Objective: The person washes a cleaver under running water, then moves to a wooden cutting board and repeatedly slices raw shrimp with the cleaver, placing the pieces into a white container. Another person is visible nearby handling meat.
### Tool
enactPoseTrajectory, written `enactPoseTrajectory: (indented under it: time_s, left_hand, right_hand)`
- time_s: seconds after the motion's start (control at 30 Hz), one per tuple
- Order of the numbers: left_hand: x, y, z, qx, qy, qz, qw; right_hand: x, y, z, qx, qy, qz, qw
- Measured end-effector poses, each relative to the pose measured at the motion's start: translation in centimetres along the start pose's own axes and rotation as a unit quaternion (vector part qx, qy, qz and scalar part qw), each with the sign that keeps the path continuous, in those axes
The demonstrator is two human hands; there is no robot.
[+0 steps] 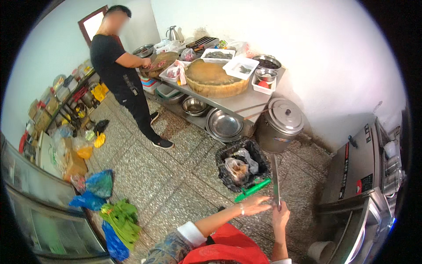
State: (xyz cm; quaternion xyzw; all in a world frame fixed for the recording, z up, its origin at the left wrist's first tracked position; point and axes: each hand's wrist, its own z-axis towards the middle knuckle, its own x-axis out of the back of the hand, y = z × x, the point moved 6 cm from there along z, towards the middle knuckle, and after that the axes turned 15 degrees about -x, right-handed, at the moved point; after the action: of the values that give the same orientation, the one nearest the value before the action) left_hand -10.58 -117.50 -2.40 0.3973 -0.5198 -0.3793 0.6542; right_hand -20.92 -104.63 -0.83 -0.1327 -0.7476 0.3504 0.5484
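My right hand [281, 215] grips the handle of a knife [276, 181], which looks like a cleaver seen almost edge-on. Its blade points away from me, above the floor. Beside it, my left hand [255, 205] has its fingers stretched toward the knife's handle, and I see nothing held in it. A bracelet circles that wrist. Just beyond my left hand, a long green object [253, 190] lies along the near side of a bin lined with a black bag [227, 183]. What the green object is, I cannot tell. Clear plastic bags [236, 169] of waste sit inside the bin.
A co-worker [127, 79] stands at a steel table [227, 105] bearing round wooden chopping blocks [214, 74] and white trays [242, 67]. A lidded metal pot [280, 125] stands past the bin. Steel equipment [354, 161] is at right; leafy greens [122, 221] lie on the floor at left.
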Motion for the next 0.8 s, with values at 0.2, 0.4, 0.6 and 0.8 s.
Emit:
enactPoseTrajectory:
  time_s: [0.2, 0.4, 0.6, 0.8]
  left_hand:
    - [21.2, -12.9, -10.5, 0.206, 0.193, 0.185, 0.941]
    - [40.4, -17.3, -6.8, 0.113, 0.294, 0.199, 0.928]
    - [56.5, -18.9, 4.0, 0.001, 0.299, 0.143, 0.943]
    - [71.6, -22.9, 14.2, -0.042, 0.35, 0.278, 0.894]
  right_hand:
    - [-7.3, -3.5, 7.2, -0.223, -0.066, 0.479, 0.846]
    - [-11.3, -10.7, 14.6, -0.19, 0.02, 0.336, 0.922]
    - [-17.0, -20.1, 16.2, -0.21, 0.095, 0.364, 0.902]
    - [-21.9, -31.9, 16.7, -0.259, 0.007, 0.467, 0.845]
